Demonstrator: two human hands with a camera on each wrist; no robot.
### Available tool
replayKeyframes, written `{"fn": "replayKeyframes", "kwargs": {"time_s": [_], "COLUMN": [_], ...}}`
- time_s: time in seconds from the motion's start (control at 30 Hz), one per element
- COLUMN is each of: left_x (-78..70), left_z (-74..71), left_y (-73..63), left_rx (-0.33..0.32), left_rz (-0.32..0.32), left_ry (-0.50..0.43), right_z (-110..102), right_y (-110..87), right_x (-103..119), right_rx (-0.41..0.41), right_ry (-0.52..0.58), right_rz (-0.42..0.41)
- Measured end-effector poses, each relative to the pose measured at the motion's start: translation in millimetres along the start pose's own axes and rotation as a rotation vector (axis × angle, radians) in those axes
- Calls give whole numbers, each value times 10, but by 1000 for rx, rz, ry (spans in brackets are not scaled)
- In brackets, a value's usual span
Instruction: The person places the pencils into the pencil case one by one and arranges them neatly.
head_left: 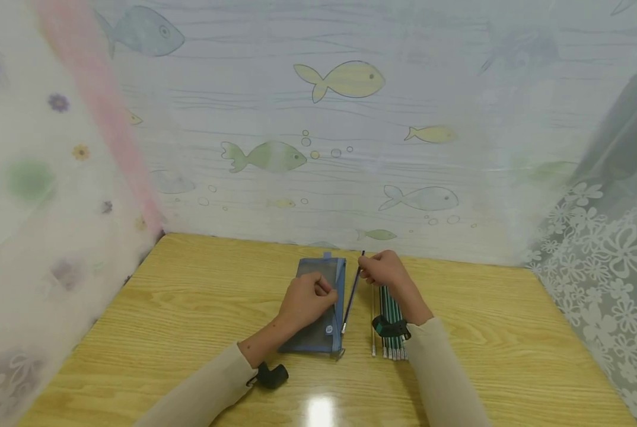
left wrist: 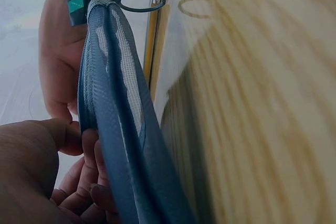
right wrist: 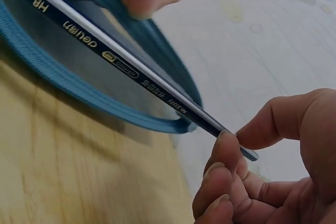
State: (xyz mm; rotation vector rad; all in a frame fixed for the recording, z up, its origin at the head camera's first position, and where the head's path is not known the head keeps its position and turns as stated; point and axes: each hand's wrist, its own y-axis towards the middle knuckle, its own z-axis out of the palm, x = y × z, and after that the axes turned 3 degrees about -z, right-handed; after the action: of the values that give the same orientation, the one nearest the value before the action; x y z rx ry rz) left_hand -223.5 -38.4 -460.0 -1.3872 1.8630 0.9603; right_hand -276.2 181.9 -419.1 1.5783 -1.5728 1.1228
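A blue pencil case [head_left: 309, 339] with a grey mesh face lies on the table, its zipped side parted. My left hand [head_left: 306, 301] reaches over it and pinches the upper zip edge, as the left wrist view shows. To its right, my right hand [head_left: 385, 270] pinches a dark blue HB pencil [right wrist: 121, 61] between thumb and fingers near its plain end. That pencil slants beside the case opening, its eraser end towards the front. Whether it touches the case is hard to tell.
Right of the case, a row of green and dark pencils [head_left: 395, 347] lies under my right wrist, with a yellow pencil [head_left: 373, 332] alongside. A ring [left wrist: 140, 1] hangs from the zip end. Fish-patterned curtain [head_left: 340, 196] borders the wooden table [head_left: 201, 284].
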Motion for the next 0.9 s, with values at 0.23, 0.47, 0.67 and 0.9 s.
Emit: {"fn": "replayKeyframes", "kwargs": {"time_s": [0.23, 0.47, 0.67, 0.9], "left_x": [5, 2, -2, -7], "left_z": [-1, 11, 4, 1], "left_y": [5, -3, -13, -15], "left_rx": [-3, -5, -8, -11], "left_rz": [-1, 5, 20, 21], "left_ry": [-15, -28, -31, -42], "right_z": [140, 251, 290, 315], "right_y": [-4, -28, -33, -21], "right_x": [-7, -13, -11, -20], "right_rx": [16, 51, 61, 69], "right_ry": [-37, 12, 20, -18], "right_rz": [-13, -15, -3, -15]}}
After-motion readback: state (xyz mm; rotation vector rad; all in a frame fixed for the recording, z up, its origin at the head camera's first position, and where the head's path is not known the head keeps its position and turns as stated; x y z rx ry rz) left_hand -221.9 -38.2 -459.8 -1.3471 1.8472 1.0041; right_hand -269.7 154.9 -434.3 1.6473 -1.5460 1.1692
